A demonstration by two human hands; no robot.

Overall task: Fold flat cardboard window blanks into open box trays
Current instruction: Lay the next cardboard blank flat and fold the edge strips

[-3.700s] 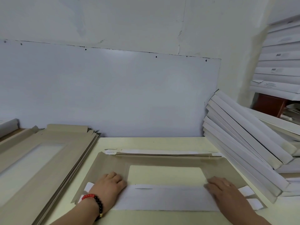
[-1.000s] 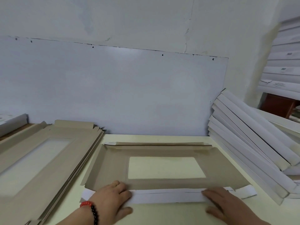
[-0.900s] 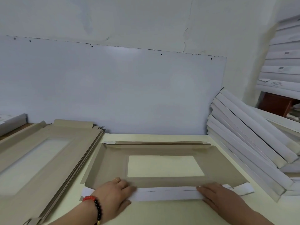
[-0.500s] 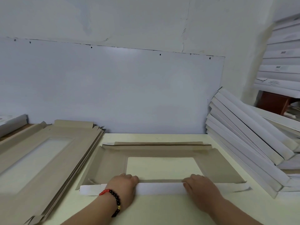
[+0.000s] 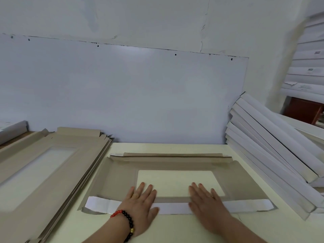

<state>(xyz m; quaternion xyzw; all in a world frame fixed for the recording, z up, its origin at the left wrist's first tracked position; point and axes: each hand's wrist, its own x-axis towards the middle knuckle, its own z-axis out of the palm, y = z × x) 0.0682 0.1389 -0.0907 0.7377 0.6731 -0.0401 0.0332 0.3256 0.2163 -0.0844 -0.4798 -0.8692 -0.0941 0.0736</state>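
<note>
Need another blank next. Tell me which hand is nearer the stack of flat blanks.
Left. The left hand presses the near flap on the side toward the stack of flat blanks; the right hand lies farther away.

blank stack [image 5: 40, 174] cut off left, white boxes [image 5: 273, 151] cut off right, labels illegible

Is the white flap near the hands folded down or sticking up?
Folded down. The white flap lies flat on the cardboard blank, with the left hand and right hand pressed flat on it.
</note>
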